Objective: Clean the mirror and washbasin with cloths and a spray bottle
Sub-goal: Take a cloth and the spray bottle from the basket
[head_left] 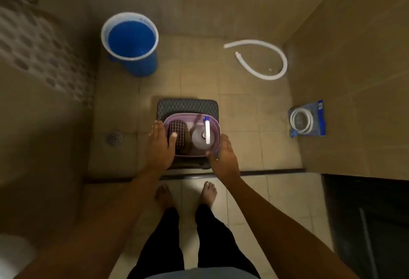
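A translucent purple tub (192, 116) stands on a dark patterned stool (188, 105) in the middle of the bathroom floor. Inside the tub are a white spray bottle (202, 138) with a blue-tipped nozzle and a dark checked cloth (180, 135). My left hand (160, 142) grips the tub's left rim, its thumb inside over the cloth. My right hand (224, 156) holds the tub's right front corner, thumb over the rim.
A blue bucket (130, 42) of water stands at the back left. A white hose (263, 59) lies curled at the back right, and a packaged hose (307, 119) by the right wall. A floor drain (114, 139) sits left of the stool. My bare feet stand behind a dark threshold (265, 171).
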Tool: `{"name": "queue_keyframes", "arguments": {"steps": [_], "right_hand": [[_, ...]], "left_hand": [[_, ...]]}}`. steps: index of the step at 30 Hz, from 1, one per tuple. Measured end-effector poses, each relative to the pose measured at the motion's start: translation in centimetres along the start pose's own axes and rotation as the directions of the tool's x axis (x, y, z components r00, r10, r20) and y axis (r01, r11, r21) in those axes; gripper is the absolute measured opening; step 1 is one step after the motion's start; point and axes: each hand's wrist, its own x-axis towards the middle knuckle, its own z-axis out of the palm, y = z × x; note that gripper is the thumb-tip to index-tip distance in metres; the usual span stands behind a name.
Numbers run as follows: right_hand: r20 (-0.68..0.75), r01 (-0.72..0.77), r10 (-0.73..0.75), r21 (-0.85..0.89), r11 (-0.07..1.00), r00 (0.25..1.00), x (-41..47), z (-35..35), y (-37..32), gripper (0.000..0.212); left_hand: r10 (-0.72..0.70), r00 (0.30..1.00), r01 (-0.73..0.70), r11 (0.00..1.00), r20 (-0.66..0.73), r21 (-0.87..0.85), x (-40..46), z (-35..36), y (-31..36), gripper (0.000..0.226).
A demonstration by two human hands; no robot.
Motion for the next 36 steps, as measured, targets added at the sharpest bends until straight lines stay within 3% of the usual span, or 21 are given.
{"name": "queue_keyframes", "arguments": {"steps": [4,7,11,15,18,24,28,36], "right_hand": [[-0.017,-0.016,0.018,0.132,0.991,1.000,1.9,1.6,1.4,0.065],[0.007,-0.045,0.044,0.170,0.984,0.999,3.3,2.4,1.9,0.067],[0.084,-0.120,0.105,0.202,0.972,0.991,5.5,4.0,2.6,0.079],[0.116,-0.224,0.203,0.203,0.953,0.972,7.4,5.8,3.2,0.083],[0.089,-0.228,0.210,0.295,0.928,0.974,8.5,6.6,3.4,0.077],[0.024,-0.220,0.226,0.352,0.910,0.974,9.9,6.8,3.0,0.031],[-0.049,-0.180,0.215,0.387,0.904,0.975,9.9,5.6,2.0,0.026],[-0.158,-0.078,0.172,0.476,0.876,0.972,7.0,0.6,-0.2,0.032]], "left_hand": [[-0.079,0.994,0.081,0.996,0.074,-0.030,1.8,2.5,-0.4,0.068],[-0.105,0.993,0.108,0.992,0.050,-0.057,3.4,4.5,-1.8,0.089],[-0.125,0.992,0.126,0.991,0.028,-0.048,5.0,5.9,-2.9,0.096],[-0.135,0.990,0.137,0.989,0.047,-0.058,5.8,6.8,-3.2,0.090],[-0.158,0.986,0.161,0.985,0.058,-0.057,6.3,7.5,-3.1,0.073],[-0.220,0.973,0.224,0.973,0.071,-0.049,7.9,8.5,-3.9,0.057],[-0.295,0.954,0.296,0.955,0.050,-0.015,9.1,8.7,-3.2,0.042],[-0.412,0.911,0.410,0.911,0.021,0.049,11.2,9.6,-2.1,0.057]]}}
